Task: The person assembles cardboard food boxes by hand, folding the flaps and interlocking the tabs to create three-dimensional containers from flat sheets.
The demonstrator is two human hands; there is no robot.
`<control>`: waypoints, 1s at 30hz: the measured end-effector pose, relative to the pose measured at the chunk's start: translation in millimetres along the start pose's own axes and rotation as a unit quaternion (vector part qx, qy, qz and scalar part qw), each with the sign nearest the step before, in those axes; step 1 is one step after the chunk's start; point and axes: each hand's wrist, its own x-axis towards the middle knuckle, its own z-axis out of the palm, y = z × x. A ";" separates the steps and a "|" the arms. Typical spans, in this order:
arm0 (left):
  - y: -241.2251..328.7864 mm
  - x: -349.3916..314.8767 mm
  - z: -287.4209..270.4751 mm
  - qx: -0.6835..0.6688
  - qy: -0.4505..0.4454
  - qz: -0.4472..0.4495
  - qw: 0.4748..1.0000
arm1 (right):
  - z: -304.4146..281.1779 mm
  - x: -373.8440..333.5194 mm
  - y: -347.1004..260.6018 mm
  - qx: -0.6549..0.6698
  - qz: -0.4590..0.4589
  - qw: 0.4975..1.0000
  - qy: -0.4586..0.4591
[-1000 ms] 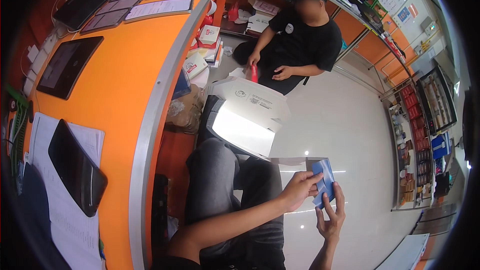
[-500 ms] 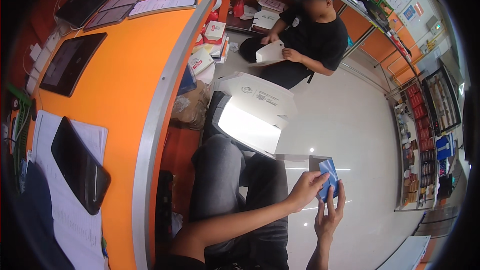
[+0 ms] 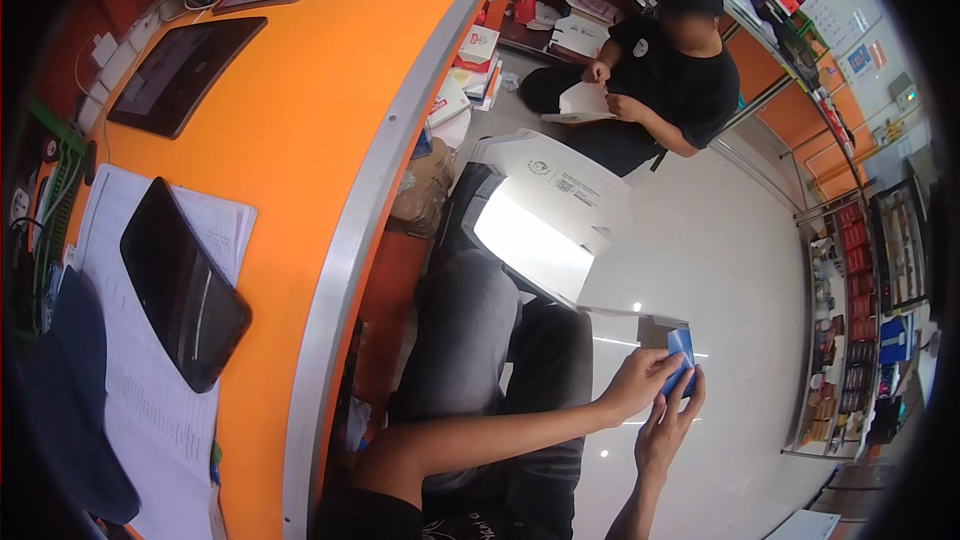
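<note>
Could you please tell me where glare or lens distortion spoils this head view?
Head view: fisheye bends the orange counter edge into a curve; black vignette rings the frame; ceiling lights glint on the glossy floor; the white box is overexposed; the blue card stays legible.

bright orange counter [image 3: 290,90] with a silver edge, black tablets [image 3: 182,282], plain white box [image 3: 545,210], little blue card [image 3: 681,358], grey trousers [image 3: 465,340]

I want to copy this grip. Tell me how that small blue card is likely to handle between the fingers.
The blue card looks thin and flat, so probably very light and somewhat bendy. Both the left hand and right hand pinch it by its edges, which suggests it could slip or flex under a one-handed grip. Being flat, it is unlikely to roll.
</note>
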 end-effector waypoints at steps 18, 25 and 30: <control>13.4 7.9 4.6 0.140 -0.032 0.098 0.985 | -44.3 33.9 21.9 0.306 0.024 0.952 0.007; -42.4 -21.2 6.9 0.518 -0.204 0.061 0.828 | -31.3 18.3 31.0 0.248 0.192 0.950 -0.009; -57.7 -25.6 -4.9 0.529 -0.177 -0.012 0.830 | -13.2 1.7 32.8 0.175 0.200 0.961 -0.072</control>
